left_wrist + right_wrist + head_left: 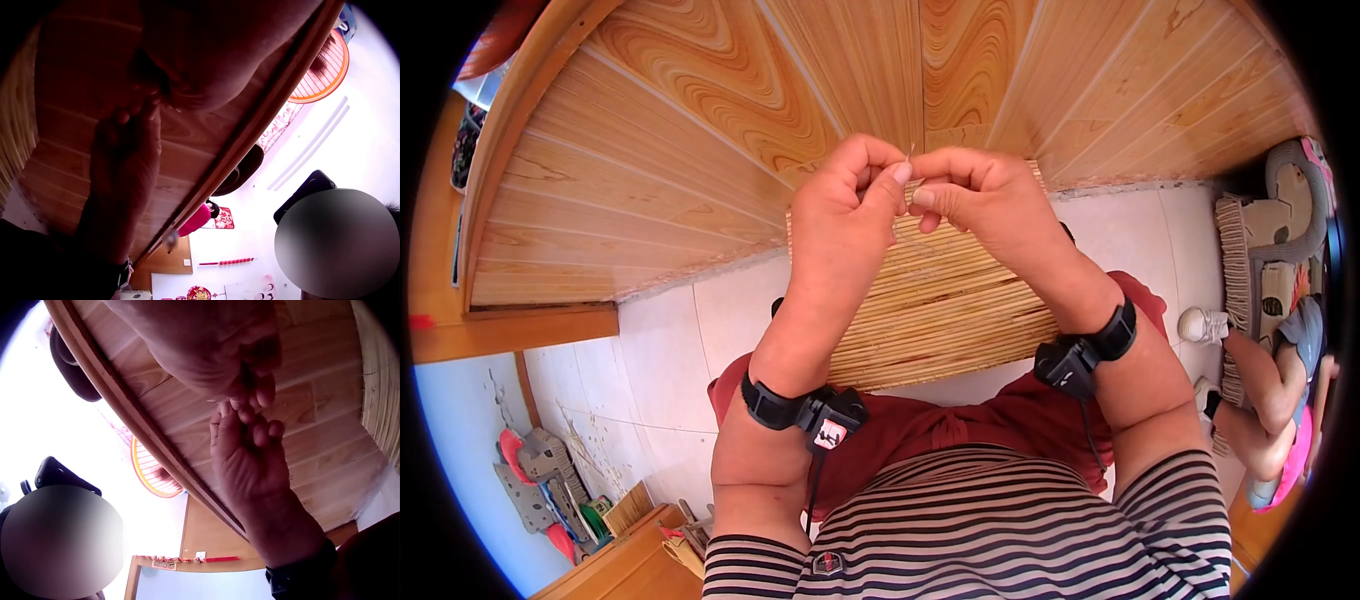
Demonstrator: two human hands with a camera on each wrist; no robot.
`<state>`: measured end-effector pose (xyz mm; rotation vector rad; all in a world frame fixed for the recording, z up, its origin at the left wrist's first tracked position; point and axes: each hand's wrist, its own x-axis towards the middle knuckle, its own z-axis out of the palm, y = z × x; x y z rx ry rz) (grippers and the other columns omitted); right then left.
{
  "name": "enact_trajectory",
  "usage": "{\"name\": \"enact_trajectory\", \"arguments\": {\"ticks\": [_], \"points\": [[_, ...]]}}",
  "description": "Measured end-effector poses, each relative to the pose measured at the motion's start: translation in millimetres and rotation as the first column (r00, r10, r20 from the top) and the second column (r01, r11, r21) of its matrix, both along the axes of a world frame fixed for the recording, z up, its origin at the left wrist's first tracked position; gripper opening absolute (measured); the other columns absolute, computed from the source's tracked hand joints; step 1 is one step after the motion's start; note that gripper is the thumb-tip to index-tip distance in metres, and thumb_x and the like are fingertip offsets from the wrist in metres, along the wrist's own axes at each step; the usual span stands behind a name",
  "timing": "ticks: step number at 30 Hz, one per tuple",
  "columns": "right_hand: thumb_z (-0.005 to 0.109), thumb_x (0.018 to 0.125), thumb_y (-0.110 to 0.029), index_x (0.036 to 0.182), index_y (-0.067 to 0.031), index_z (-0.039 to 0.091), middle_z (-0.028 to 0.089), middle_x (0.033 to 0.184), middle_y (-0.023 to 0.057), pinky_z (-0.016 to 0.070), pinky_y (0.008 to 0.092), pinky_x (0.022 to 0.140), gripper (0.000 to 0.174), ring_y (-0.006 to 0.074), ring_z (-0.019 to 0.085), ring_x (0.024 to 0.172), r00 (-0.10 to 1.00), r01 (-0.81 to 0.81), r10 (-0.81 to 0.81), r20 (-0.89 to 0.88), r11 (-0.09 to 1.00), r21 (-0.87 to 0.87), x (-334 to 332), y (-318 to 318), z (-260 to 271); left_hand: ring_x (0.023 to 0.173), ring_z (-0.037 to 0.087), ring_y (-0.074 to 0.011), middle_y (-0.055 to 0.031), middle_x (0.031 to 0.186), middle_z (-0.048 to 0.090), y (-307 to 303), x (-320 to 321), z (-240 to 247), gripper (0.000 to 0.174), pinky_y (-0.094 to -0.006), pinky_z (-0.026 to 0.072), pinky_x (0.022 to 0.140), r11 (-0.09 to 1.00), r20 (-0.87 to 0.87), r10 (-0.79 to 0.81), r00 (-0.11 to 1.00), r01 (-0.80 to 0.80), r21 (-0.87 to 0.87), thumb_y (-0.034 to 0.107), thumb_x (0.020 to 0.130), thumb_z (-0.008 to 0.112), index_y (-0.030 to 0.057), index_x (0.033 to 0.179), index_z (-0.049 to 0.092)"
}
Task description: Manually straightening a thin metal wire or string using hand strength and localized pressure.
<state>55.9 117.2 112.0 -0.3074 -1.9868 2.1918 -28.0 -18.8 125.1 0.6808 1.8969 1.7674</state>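
Striped shirt (1000,530) nearest. Left hand (845,215) and right hand (985,200) both pinch a thin sliver (911,152), fingers curled. They hold it above the reed mat (940,310), probably to see it closely.

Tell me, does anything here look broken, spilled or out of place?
Nothing looks broken. The left hand and right hand pinch a thin sliver in front of the reed mat, whose strips lie fairly even. The only untidy spot is pale litter scattered on the floor tiles, lower left.

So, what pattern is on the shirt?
The shirt has dark and pale stripes, best in the head view.
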Motion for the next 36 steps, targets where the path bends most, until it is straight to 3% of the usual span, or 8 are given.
{"name": "enact_trajectory", "arguments": {"ticks": [5, 8, 12, 19, 27, 33, 35, 36], "points": [[0.061, 0.089, -0.009, 0.087, 0.0008, 0.066, 0.063, 0.072, 0.0015, 0.0461, 0.0208, 0.056, 0.011, 0.0076, 0.058, 0.062, 0.996, -0.03, 0.025, 0.084, 0.998, 0.062, 1, 2, 2, 0.048, 0.043, -0.0024, 0.0025, 0.061, 0.053, -1, 0, 0, 0.005, -0.0168, 0.0326, 0.042, 0.998, -0.09, -0.025, 0.996, 0.02, -0.062, 0.009, 0.093, 0.056, 0.0043, 0.091, 0.057], [0.06, 0.09, -0.011, 0.089, -0.0007, 0.066, 0.063, 0.073, 0.0018, 0.0449, 0.0204, 0.054, 0.012, 0.0073, 0.058, 0.06, 0.976, -0.158, 0.158, 0.148, 0.987, -0.018, 1, 6, 1, 0.046, 0.042, -0.0027, 0.0022, 0.061, 0.053, -3, -4, -1, 0.006, -0.0173, 0.0322, 0.041, 1.0, -0.071, -0.005, 0.997, 0.003, -0.03, 0.01, 0.093, 0.056, 0.0046, 0.091, 0.056], [0.058, 0.092, -0.014, 0.094, -0.0022, 0.065, 0.065, 0.075, 0.0029, 0.0435, 0.0195, 0.051, 0.014, 0.0077, 0.059, 0.059, 0.961, -0.27, 0.276, -0.034, 0.894, -0.358, 3, 15, -3, 0.045, 0.042, -0.0032, 0.0024, 0.059, 0.052, -3, -10, -3, 0.007, -0.0177, 0.0319, 0.04, 0.997, -0.087, 0.03, 0.996, -0.036, -0.068, 0.011, 0.093, 0.056, 0.0047, 0.091, 0.056], [0.052, 0.096, -0.019, 0.1, -0.0056, 0.062, 0.07, 0.091, 0.0082, 0.0385, 0.0189, 0.047, 0.017, 0.0064, 0.052, 0.054, 0.904, -0.39, 0.118, -0.412, 0.622, -0.679, -3, 24, -14, 0.045, 0.041, -0.0039, 0.0024, 0.057, 0.048, -4, -12, -6, 0.009, -0.02, 0.0323, 0.04, 0.986, -0.121, -0.022, 0.992, 0.001, -0.169, 0.012, 0.093, 0.055, 0.0047, 0.089, 0.054], [0.052, 0.096, -0.018, 0.1, -0.0089, 0.062, 0.069, 0.095, 0.0077, 0.0395, 0.0213, 0.053, 0.014, 0.008, 0.05, 0.056, 0.915, -0.354, 0.014, -0.403, 0.506, -0.787, -2, 31, -19, 0.046, 0.039, -0.0037, 0.0032, 0.056, 0.045, 2, -5, -9, 0.008, -0.02, 0.0332, 0.04, 0.982, -0.16, 0.0, 0.987, -0.031, -0.189, 0.013, 0.094, 0.053, 0.0058, 0.09, 0.051], [0.053, 0.095, -0.018, 0.098, -0.0098, 0.062, 0.066, 0.087, 0.0051, 0.0402, 0.0246, 0.056, 0.013, 0.0116, 0.05, 0.059, 0.909, -0.35, -0.022, -0.417, 0.505, -0.789, -2, 30, -17, 0.047, 0.04, -0.0042, 0.0025, 0.059, 0.045, 1, -3, -2, 0.005, -0.0207, 0.0371, 0.042, 0.989, -0.161, 0.114, 0.98, -0.127, -0.075, 0.011, 0.095, 0.052, 0.0062, 0.093, 0.051], [0.053, 0.094, -0.018, 0.097, -0.0097, 0.062, 0.065, 0.086, 0.0048, 0.04, 0.0253, 0.056, 0.013, 0.0126, 0.05, 0.059, 0.908, -0.346, -0.037, -0.418, 0.497, -0.796, -1, 28, -14, 0.049, 0.042, -0.0045, 0.0016, 0.061, 0.047, -4, 4, 1, 0.008, -0.0209, 0.0392, 0.044, 0.968, -0.252, 0.149, 0.956, -0.089, 0.234, 0.012, 0.094, 0.053, 0.0059, 0.099, 0.051], [0.053, 0.094, -0.019, 0.095, -0.0095, 0.06, 0.064, 0.084, 0.0051, 0.0398, 0.0261, 0.055, 0.012, 0.0135, 0.05, 0.058, 0.907, -0.346, -0.035, -0.419, 0.504, -0.792, 0, 27, -12, 0.049, 0.042, -0.0045, 0.0016, 0.061, 0.047, -8, 9, 4, 0.008, -0.0209, 0.0392, 0.044, 0.968, -0.254, 0.149, 0.956, -0.089, 0.235, 0.012, 0.094, 0.053, 0.0059, 0.099, 0.051]]}}
